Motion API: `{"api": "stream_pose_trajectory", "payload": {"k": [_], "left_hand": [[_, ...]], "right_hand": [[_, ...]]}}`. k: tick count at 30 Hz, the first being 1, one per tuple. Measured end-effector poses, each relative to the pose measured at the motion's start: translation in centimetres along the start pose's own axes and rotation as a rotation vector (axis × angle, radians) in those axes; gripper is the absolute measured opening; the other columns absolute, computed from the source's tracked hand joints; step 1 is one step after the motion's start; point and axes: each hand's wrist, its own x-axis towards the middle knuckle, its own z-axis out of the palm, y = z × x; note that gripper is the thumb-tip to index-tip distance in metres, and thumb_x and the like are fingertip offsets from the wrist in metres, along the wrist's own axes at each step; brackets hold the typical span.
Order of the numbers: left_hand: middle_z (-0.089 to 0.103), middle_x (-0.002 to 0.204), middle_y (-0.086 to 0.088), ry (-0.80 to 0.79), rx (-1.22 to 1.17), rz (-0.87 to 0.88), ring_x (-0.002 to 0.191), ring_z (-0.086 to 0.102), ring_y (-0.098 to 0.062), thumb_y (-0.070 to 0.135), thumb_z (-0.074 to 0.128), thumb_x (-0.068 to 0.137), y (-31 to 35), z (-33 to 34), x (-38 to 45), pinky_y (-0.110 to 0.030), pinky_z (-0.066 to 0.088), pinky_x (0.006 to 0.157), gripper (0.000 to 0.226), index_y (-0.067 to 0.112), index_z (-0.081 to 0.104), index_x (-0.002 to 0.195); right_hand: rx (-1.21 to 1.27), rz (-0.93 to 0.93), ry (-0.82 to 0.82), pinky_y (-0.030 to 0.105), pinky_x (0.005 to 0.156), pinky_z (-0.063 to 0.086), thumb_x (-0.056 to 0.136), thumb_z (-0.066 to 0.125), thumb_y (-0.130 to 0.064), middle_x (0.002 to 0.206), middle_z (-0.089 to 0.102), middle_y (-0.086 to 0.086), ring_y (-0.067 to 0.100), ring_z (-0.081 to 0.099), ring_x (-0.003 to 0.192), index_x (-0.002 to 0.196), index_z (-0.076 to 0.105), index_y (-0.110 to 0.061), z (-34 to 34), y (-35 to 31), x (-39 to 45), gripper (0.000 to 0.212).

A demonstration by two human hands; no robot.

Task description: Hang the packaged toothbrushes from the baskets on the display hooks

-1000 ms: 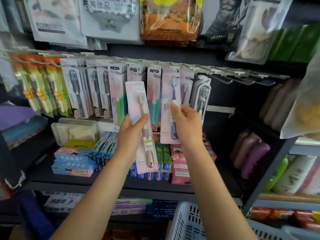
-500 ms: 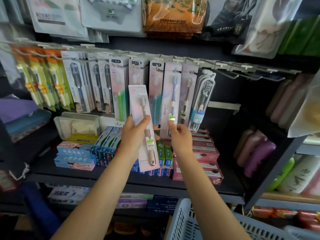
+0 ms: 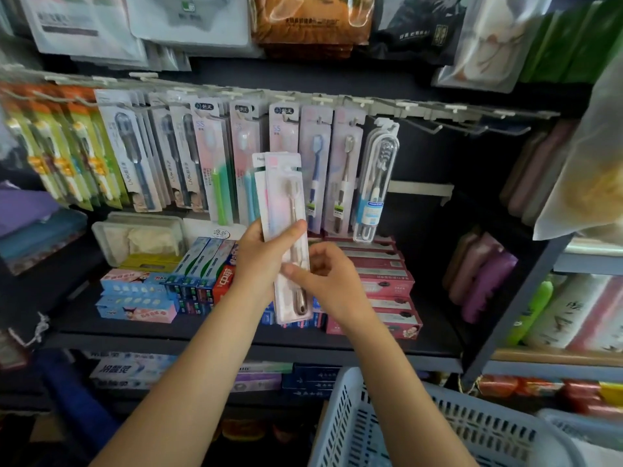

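Note:
My left hand (image 3: pixel 261 261) grips a pale pink toothbrush pack (image 3: pixel 286 203) upright in front of the shelf, with a second pack showing behind it. My right hand (image 3: pixel 328 281) pinches the lower part of the front pack with thumb and forefinger. A row of display hooks (image 3: pixel 418 124) runs across the rack; many hold hanging toothbrush packs (image 3: pixel 315 170), while the hooks on the right are bare. A pale blue basket (image 3: pixel 438 429) sits at the bottom right, its inside out of view.
Toothpaste boxes (image 3: pixel 202 274) and red boxes (image 3: pixel 381 281) fill the shelf under the hooks. Bagged goods (image 3: pixel 310 18) hang above. Bottles (image 3: pixel 482 278) stand on the shelf to the right. A clear bag (image 3: pixel 586 163) hangs at the right edge.
My right hand let go of the blue toothbrush pack, now hanging on its hook, and came down to pinch the pack in my left hand. The left hand shifted slightly right.

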Motion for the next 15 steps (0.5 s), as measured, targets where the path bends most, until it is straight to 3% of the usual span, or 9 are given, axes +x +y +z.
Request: {"api": "stream_pose_trajectory", "payload": {"k": [4, 7, 11, 15], "left_hand": [[0.077, 0.102, 0.000, -0.021, -0.004, -0.046, 0.099, 0.073, -0.022, 0.028, 0.062, 0.099, 0.3, 0.3, -0.3, -0.041, 0.059, 0.085, 0.009, 0.026, 0.071, 0.099], [0.077, 0.094, 0.001, -0.031, 0.019, -0.016, 0.090, 0.074, -0.020, 0.026, 0.055, 0.103, 0.3, -0.1, -0.5, -0.036, 0.059, 0.075, 0.014, 0.025, 0.069, 0.098], [0.075, 0.071, 0.008, -0.058, 0.023, 0.032, 0.060, 0.072, -0.010, 0.026, 0.050, 0.106, 0.6, 0.1, -1.0, -0.025, 0.057, 0.051, 0.016, 0.021, 0.064, 0.102], [0.075, 0.072, 0.010, -0.092, 0.045, 0.064, 0.062, 0.072, -0.011, 0.028, 0.048, 0.106, 1.0, 0.8, -1.4, -0.025, 0.058, 0.054, 0.016, 0.024, 0.064, 0.104]], "right_hand": [[0.104, 0.019, 0.119, 0.021, 0.067, 0.057, 0.092, 0.073, -0.023, 0.097, 0.074, 0.000, 0.013, 0.073, 0.085, 0.102, 0.064, -0.018, -1.1, -0.6, -0.3, 0.014], [0.149, 0.006, 0.240, 0.028, 0.069, 0.061, 0.096, 0.068, -0.025, 0.098, 0.073, 0.001, 0.016, 0.073, 0.085, 0.102, 0.059, -0.022, -2.0, -0.8, -0.5, 0.010], [0.247, -0.056, 0.309, 0.031, 0.074, 0.062, 0.099, 0.063, -0.026, 0.107, 0.072, 0.003, 0.016, 0.073, 0.092, 0.110, 0.059, -0.024, -3.1, -1.7, -1.4, 0.013], [0.340, -0.095, 0.313, 0.026, 0.066, 0.059, 0.100, 0.062, -0.021, 0.105, 0.074, 0.010, 0.016, 0.074, 0.083, 0.116, 0.057, -0.014, -4.0, -3.1, -1.9, 0.018]]}}
